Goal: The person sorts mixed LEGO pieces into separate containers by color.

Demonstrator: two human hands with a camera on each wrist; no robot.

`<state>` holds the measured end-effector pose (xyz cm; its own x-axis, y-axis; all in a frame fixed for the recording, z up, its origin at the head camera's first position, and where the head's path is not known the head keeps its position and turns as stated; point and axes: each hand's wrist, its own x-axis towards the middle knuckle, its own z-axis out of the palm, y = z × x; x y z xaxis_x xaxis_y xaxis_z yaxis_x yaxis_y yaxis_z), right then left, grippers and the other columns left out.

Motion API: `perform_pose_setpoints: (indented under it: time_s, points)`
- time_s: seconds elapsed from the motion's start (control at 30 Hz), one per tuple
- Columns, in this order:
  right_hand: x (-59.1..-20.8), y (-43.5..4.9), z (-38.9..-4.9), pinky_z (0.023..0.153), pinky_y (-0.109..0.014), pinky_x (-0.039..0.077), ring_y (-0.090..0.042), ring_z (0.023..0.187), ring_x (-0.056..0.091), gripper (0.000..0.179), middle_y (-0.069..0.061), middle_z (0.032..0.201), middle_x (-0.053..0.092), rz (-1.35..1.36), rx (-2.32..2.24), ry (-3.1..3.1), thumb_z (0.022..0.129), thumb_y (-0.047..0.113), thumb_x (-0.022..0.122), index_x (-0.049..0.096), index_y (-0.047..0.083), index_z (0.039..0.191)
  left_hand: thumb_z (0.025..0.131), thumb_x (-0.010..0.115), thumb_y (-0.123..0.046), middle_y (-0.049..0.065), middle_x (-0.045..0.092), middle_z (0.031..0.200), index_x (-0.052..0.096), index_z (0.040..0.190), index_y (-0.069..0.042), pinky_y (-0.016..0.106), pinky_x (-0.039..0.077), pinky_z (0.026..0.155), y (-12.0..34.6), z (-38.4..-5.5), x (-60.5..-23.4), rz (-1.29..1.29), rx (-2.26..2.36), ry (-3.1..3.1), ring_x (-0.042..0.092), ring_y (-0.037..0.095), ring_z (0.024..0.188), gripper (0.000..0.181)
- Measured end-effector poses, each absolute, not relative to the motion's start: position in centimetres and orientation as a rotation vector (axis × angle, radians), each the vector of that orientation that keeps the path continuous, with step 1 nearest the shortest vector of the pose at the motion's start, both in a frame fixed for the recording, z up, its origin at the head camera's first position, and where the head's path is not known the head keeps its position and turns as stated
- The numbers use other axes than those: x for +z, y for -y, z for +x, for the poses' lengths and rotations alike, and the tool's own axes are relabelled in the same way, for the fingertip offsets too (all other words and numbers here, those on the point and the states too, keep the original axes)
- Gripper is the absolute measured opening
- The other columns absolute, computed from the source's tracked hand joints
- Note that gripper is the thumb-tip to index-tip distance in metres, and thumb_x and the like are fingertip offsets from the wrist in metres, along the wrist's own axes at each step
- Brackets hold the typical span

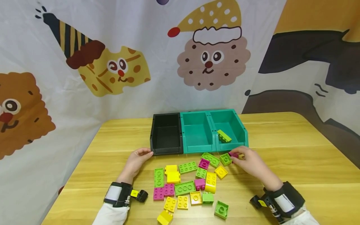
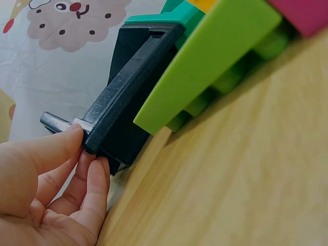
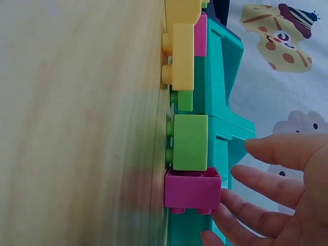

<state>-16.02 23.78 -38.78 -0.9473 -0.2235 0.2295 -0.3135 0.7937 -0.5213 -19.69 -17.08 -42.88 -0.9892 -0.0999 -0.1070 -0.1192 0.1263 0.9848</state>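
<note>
The person's left grip (image 1: 137, 162) pinches the black bin (image 1: 167, 136) at its near left corner. The right grip (image 1: 251, 160), loosely spread, touches a magenta brick (image 3: 192, 190) just in front of the right teal bin (image 1: 230, 120), beside a green brick (image 1: 226, 159). Inside that bin lies a lime brick (image 1: 224, 136); more bricks (image 1: 184, 188) lie on the worktop (image 1: 281, 140).

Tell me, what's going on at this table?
A person's left hand pinches the front corner of the black bin. Their right hand is at a magenta brick in front of the rightmost teal bin. One green brick lies inside that bin; other bricks are scattered on the table.
</note>
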Motion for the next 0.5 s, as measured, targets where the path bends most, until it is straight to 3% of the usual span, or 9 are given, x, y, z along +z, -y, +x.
perform_pose_setpoints:
  time_s: [0.27, 0.5]
  points:
    - [-39.16, -24.1, -16.14, 0.078, -0.049, 0.053, -0.03, 0.09, 0.06, 0.021, -0.018, 0.104, 0.063, 0.451, 0.81, 2.843, 0.081, 0.005, 0.069, 0.068, -0.001, 0.101, 0.085, 0.067, -0.002, -0.005, 0.063, 0.083, 0.063, 0.102, 0.009, 0.016, 0.049, 0.072, 16.99, -19.71, -42.89, -0.224, 2.052, -2.343, 0.057, 0.005, 0.078, 0.021]
    - [-39.43, -24.25, -16.25, 0.076, -0.046, 0.053, -0.026, 0.085, 0.059, 0.027, -0.017, 0.103, 0.063, 0.416, 0.818, 2.858, 0.08, 0.005, 0.071, 0.067, -0.002, 0.106, 0.084, 0.067, -0.001, -0.005, 0.064, 0.083, 0.063, 0.102, 0.01, 0.016, 0.049, 0.072, 16.96, -19.51, -42.71, -0.223, 2.057, -2.339, 0.057, 0.005, 0.077, 0.021]
